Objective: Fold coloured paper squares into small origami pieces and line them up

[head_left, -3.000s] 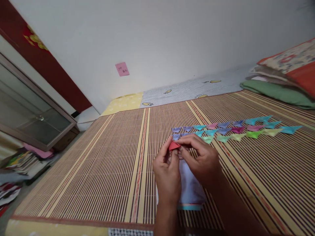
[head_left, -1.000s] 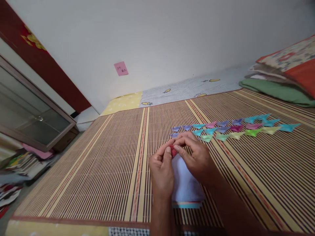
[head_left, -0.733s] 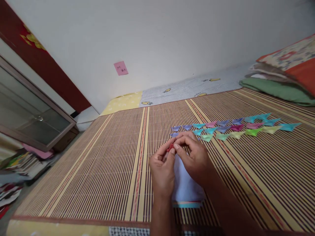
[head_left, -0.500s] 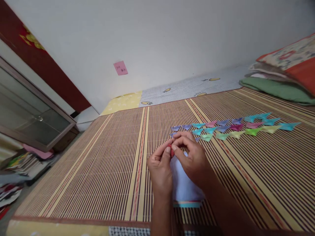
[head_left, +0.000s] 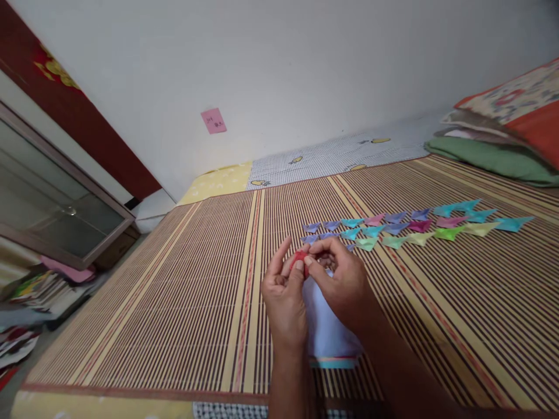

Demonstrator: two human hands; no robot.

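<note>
A small red folded paper (head_left: 299, 260) is pinched between both hands above the striped mat (head_left: 209, 291). My left hand (head_left: 285, 294) grips it with the thumb, its index finger lifted away. My right hand (head_left: 343, 279) holds the right side of the paper between thumb and fingers. Below the hands lies a stack of paper sheets (head_left: 327, 326), pale lilac on top, partly hidden by my right hand. Beyond them, rows of folded paper shapes in several colours, one magenta (head_left: 420, 226) and one bright green (head_left: 449, 233), rest on the mat.
Pillows and a folded green cloth (head_left: 493, 158) lie at the back right. A pink note (head_left: 213, 120) is on the wall. To the left stand a glass-doored cabinet (head_left: 65, 192) and a pile of books (head_left: 37, 288).
My left index finger has lifted off and straightened upward, and more of the red paper shows. My right hand's fingers have shifted slightly.
</note>
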